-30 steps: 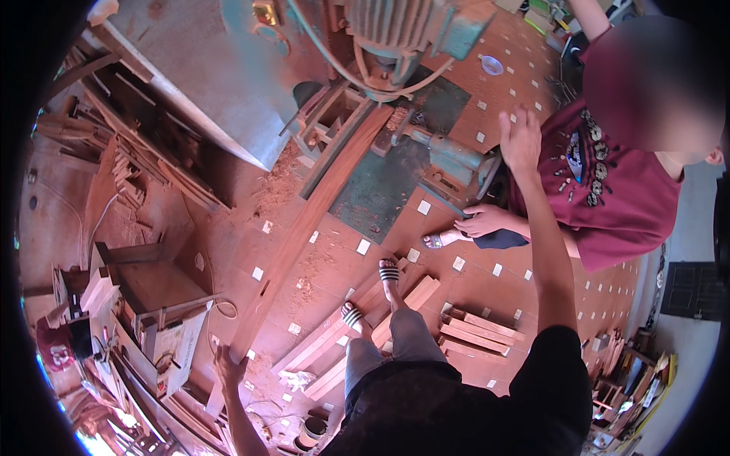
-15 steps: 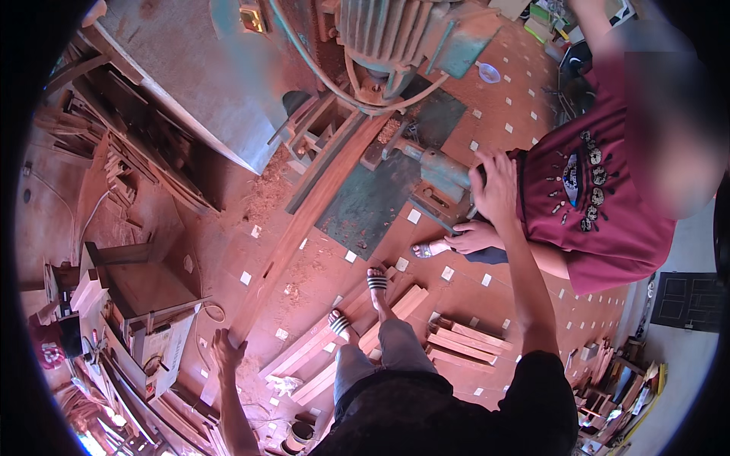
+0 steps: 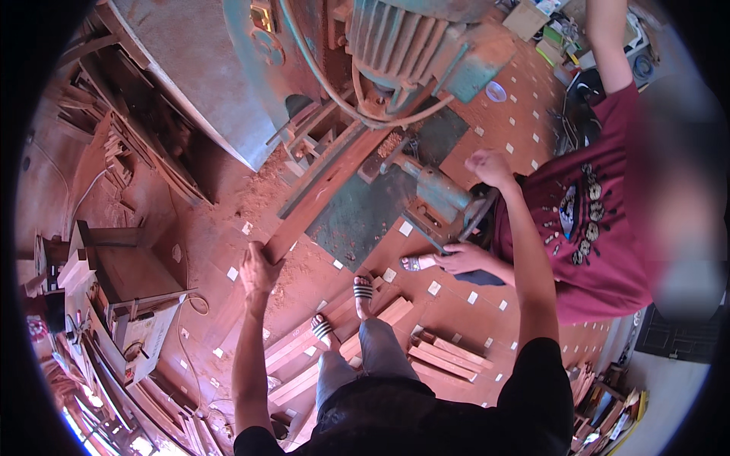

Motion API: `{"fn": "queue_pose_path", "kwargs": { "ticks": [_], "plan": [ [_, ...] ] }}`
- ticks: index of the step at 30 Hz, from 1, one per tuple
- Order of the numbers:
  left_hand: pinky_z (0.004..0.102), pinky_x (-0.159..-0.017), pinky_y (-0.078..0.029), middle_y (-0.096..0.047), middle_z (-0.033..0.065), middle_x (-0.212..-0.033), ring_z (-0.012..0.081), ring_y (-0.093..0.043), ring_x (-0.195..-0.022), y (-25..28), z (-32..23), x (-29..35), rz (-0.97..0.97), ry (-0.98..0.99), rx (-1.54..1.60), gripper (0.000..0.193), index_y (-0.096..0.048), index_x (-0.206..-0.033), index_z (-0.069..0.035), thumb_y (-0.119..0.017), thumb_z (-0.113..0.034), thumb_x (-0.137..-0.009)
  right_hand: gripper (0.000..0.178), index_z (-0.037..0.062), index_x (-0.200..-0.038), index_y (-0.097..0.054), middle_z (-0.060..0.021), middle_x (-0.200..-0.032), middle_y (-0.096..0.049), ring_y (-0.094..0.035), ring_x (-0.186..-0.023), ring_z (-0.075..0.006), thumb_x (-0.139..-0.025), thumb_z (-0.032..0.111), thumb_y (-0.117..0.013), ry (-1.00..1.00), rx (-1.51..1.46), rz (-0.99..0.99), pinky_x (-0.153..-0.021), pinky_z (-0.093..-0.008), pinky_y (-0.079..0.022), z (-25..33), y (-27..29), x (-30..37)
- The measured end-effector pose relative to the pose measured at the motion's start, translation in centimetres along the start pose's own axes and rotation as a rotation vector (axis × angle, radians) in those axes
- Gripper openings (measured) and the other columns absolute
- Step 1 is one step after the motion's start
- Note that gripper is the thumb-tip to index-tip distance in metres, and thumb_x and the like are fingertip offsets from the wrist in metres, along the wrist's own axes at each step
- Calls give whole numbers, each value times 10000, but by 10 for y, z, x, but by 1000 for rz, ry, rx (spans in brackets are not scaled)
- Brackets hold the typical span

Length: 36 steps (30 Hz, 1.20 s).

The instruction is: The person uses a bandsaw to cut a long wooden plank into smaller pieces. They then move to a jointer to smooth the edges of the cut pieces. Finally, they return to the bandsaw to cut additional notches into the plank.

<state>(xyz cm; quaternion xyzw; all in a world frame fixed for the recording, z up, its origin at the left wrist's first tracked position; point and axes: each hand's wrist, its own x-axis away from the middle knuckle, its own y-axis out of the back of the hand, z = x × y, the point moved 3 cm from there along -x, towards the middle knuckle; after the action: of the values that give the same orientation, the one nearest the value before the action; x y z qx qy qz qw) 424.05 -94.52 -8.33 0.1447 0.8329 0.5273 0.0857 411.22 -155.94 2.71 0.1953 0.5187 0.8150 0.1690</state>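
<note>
A long reddish-brown wooden board point(image 3: 323, 190) lies on the machine's bed, its far end hidden under the motor and cutter head. My left hand point(image 3: 260, 267) grips the near end of this board, the thumb against its edge. My right hand point(image 3: 490, 167) is curled up beside the green side housing point(image 3: 441, 191) of the woodworking machine, near the other person. Whatever may be inside its fingers is too hidden to make out. Above the board hangs a ribbed motor point(image 3: 403, 49) coated with reddish dust.
A person in a maroon shirt point(image 3: 585, 220) sits at the right, one hand point(image 3: 461, 257) low by the machine's lever. Stacked timbers point(image 3: 449, 357) lie around my feet. A wooden box-like stand point(image 3: 125, 266) is at the left. Wood shavings point(image 3: 262, 190) cover the floor.
The board has slid farther under the motor, with my left hand moving forward along with it. My right hand has gone from spread fingers to curled ones and shifted slightly forward.
</note>
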Motion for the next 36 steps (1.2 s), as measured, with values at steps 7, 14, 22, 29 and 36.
{"fn": "queue_pose_path", "kwargs": {
  "ticks": [7,14,22,29,36],
  "plan": [
    [498,-946,-535,-672,236,-1062,428,-657,-1061,-31,-55,-44,-61,114,33,754,-501,-1146,3,-994,-313,-670,305,20,-1120,-773,-219,-1061,-781,-756,-1031,-386,-922,243,-710,23,501,556,-895,-464,-598,60,-65,-67],
    [480,-921,-517,-677,171,-1037,363,-654,-984,-21,-58,-27,-222,107,-6,740,-573,-1108,-35,-1003,-399,-629,372,14,-1248,-736,-230,-1306,-716,-693,-1220,-403,-944,221,-684,-106,405,420,-1006,-470,-586,20,-134,-110],
    [478,-957,-484,-668,158,-1030,366,-618,-1008,-31,-37,-17,-200,168,11,691,-607,-1063,-38,-1007,-378,-614,301,1,-954,-793,-234,-1108,-766,-742,-1052,-414,-880,289,-746,-154,202,541,-887,-450,-616,32,-149,-119],
    [512,-988,-436,-563,193,-1379,365,-543,-1149,-63,-128,5,-290,-142,22,673,-564,-1324,-36,-863,-362,-816,507,-93,-1006,-736,-304,-1024,-755,-725,-1101,-448,-956,391,-591,-155,126,309,-956,-482,-595,40,-120,-111],
    [549,-1249,-293,-506,135,-1550,339,-434,-1470,-80,-187,-34,-76,-398,27,665,-551,-1474,-70,-762,-278,-879,258,-24,-932,-620,-287,-782,-695,-709,-825,-486,-982,226,-582,195,185,45,-744,-580,-554,107,-28,-15]
  ]
}}
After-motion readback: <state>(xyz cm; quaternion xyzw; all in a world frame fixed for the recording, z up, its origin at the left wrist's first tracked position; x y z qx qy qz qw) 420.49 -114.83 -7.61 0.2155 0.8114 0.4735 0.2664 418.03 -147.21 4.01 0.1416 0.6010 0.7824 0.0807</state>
